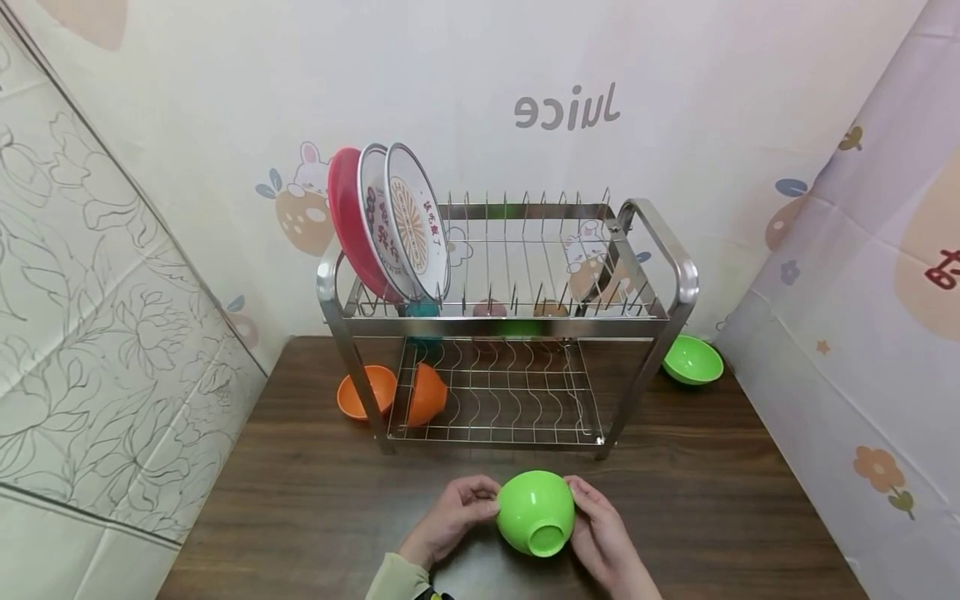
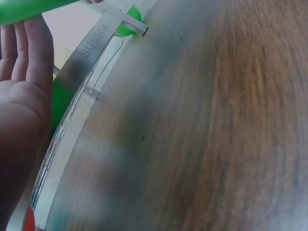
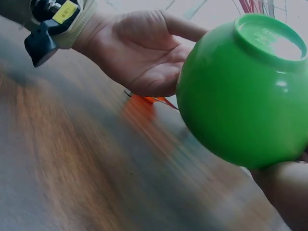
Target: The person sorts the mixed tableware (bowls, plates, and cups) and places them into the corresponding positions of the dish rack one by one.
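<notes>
Between both hands, in front of the dish rack, a green bowl (image 1: 528,504) is tipped on its side with its foot ring facing the head camera. The left hand (image 1: 453,517) grips its left edge, thumb on the near side. From the right, the right hand (image 1: 603,537) holds the opposite edge. The right wrist view shows the bowl (image 3: 236,101) large, clear of the table, with the left palm turned up beside it. Only a strip of the bowl (image 2: 33,10) shows in the left wrist view, above the left fingers (image 2: 38,53).
A two-tier metal dish rack (image 1: 510,327) stands behind the hands. Three plates (image 1: 422,221) lean at its upper left. An orange bowl (image 1: 427,396) stands on edge in the lower tier; another orange bowl (image 1: 363,392) lies left, a green bowl (image 1: 693,360) right. Cups (image 1: 490,310) show behind.
</notes>
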`<state>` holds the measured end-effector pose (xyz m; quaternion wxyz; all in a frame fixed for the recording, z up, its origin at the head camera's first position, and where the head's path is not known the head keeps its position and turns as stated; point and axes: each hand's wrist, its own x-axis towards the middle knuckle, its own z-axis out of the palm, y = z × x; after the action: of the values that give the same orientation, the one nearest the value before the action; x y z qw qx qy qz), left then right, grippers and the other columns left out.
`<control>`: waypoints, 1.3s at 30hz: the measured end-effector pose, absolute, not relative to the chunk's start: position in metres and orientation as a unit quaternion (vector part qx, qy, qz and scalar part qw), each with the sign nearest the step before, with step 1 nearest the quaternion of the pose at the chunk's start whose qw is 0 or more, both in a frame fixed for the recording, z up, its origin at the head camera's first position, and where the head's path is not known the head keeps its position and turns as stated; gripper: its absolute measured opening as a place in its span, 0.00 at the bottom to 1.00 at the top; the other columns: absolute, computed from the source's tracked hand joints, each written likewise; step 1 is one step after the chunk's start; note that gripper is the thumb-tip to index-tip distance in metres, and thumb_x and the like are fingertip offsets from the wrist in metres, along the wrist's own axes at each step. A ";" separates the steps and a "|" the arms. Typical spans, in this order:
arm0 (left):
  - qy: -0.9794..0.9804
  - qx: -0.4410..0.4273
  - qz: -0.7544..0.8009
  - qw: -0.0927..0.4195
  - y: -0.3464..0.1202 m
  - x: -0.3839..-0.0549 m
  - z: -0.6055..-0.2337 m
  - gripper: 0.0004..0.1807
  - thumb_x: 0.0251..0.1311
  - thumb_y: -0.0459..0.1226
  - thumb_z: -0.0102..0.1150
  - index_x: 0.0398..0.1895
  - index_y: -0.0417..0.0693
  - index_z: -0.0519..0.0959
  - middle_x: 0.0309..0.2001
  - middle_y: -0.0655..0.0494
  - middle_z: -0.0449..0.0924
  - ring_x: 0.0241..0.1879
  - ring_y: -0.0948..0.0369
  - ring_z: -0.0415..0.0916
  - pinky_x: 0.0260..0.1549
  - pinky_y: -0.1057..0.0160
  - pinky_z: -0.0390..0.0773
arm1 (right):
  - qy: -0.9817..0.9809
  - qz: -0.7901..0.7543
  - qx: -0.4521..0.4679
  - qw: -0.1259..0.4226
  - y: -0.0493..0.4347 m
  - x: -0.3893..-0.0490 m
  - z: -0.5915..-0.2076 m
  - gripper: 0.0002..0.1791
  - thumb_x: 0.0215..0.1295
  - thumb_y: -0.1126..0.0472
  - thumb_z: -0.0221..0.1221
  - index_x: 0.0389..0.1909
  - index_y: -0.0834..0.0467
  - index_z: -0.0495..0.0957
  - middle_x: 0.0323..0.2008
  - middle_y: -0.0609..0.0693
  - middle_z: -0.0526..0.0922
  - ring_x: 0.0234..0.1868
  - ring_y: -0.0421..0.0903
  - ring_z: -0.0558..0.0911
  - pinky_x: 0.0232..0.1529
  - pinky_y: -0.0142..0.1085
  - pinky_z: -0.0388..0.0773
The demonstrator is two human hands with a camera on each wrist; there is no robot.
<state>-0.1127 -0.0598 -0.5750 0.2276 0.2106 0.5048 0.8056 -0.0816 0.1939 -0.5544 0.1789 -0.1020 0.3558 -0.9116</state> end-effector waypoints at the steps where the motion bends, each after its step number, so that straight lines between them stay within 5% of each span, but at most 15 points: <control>1: 0.505 0.217 0.804 0.228 -0.060 -0.113 -0.574 0.12 0.61 0.28 0.61 0.45 0.27 0.77 0.40 0.58 0.84 0.39 0.65 0.80 0.41 0.67 0.79 | 0.342 -0.916 -0.105 0.183 0.194 -0.082 -0.557 0.23 0.82 0.64 0.30 0.53 0.59 0.76 0.50 0.47 0.79 0.54 0.39 0.77 0.61 0.32 0.69; 7: 0.520 0.240 0.789 0.220 -0.058 -0.112 -0.568 0.24 0.58 0.28 0.65 0.45 0.11 0.67 0.38 0.59 0.83 0.38 0.66 0.80 0.39 0.69 0.79 | 0.333 -0.921 -0.087 0.181 0.190 -0.082 -0.568 0.24 0.82 0.65 0.29 0.51 0.58 0.77 0.49 0.46 0.80 0.53 0.39 0.77 0.59 0.31 0.71; 18: 0.526 0.257 0.783 0.210 -0.060 -0.111 -0.558 0.18 0.57 0.22 0.62 0.42 0.11 0.68 0.35 0.60 0.82 0.34 0.68 0.79 0.35 0.71 0.79 | 0.418 -0.894 0.020 0.159 0.182 -0.081 -0.575 0.17 0.81 0.63 0.40 0.48 0.55 0.80 0.47 0.45 0.81 0.51 0.39 0.78 0.57 0.32 0.73; 25: 0.529 0.238 0.792 0.190 -0.063 -0.113 -0.557 0.25 0.55 0.29 0.69 0.41 0.11 0.68 0.34 0.59 0.82 0.35 0.67 0.80 0.35 0.70 0.80 | 0.467 -0.862 0.058 0.186 0.183 -0.082 -0.578 0.12 0.78 0.62 0.47 0.45 0.54 0.81 0.45 0.46 0.82 0.46 0.40 0.80 0.50 0.36 0.78; 39: 0.562 0.154 0.804 0.116 -0.077 -0.117 -0.539 0.20 0.57 0.25 0.64 0.45 0.14 0.69 0.36 0.58 0.85 0.36 0.64 0.81 0.36 0.65 0.81 | 0.576 -0.784 0.065 0.221 0.180 -0.088 -0.579 0.13 0.75 0.60 0.51 0.50 0.65 0.76 0.45 0.54 0.83 0.48 0.47 0.83 0.50 0.40 0.79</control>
<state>-0.1173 -0.0772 -0.5393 0.1160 0.1541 0.5617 0.8045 -0.0879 0.1798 -0.5793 0.2212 0.0652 0.5757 -0.7844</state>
